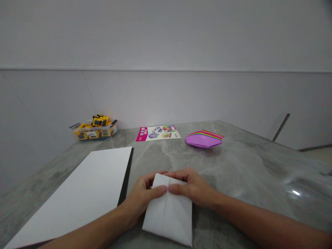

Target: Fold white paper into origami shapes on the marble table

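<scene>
A folded sheet of white paper (169, 218) is held low in the middle of the view, with a crease running down its length. My left hand (146, 192) grips its far left part, thumb on top and fingers curled beneath. From the other side my right hand (189, 186) holds the far right part the same way. Both thumbs press near the crease, their tips almost meeting. The fingers under the paper are largely hidden.
Left of my hands lies a large white sheet (85, 186) on a black one. Behind stand a clear plastic box (94, 133) of yellow toy vehicles, a printed booklet (158, 133) and a purple folded paper piece (203, 140) with rainbow edges. The grey marbled table (246, 166) meets a white wall.
</scene>
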`<state>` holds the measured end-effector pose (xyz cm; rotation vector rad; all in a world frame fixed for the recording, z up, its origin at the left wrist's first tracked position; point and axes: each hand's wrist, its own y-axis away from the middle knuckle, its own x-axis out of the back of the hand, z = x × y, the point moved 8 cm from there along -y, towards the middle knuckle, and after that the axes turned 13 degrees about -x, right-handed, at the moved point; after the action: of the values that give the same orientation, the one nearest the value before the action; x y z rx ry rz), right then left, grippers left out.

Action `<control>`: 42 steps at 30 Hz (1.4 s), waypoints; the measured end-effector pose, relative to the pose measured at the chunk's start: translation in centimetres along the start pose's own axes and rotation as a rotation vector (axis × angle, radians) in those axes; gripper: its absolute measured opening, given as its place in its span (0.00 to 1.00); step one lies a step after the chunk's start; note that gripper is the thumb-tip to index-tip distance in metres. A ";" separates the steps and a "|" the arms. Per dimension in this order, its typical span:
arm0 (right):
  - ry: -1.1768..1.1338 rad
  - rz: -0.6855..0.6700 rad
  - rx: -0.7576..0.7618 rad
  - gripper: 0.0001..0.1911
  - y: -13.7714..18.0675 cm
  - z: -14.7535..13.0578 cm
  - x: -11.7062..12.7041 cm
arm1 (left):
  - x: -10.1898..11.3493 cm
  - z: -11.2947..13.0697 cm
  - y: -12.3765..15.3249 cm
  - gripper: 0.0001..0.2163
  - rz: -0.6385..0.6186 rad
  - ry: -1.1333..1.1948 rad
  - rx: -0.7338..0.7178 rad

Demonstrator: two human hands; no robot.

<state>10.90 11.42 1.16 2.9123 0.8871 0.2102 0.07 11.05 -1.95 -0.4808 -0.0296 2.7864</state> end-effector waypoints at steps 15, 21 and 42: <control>-0.125 -0.020 -0.207 0.18 -1.1 3.1 0.2 | 2.7 1.5 -0.3 0.14 0.257 -0.043 -0.221; -0.123 0.053 -0.155 0.15 -0.9 2.5 0.3 | 1.5 0.7 -0.8 0.15 0.142 0.118 -0.104; -0.183 0.293 -0.053 0.13 -2.3 -1.3 2.8 | 1.2 4.1 2.2 0.11 0.412 -0.174 -0.245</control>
<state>11.72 14.96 2.42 2.9400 0.4205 -0.0145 -3.03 9.50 1.35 -0.3275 -0.3523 3.2428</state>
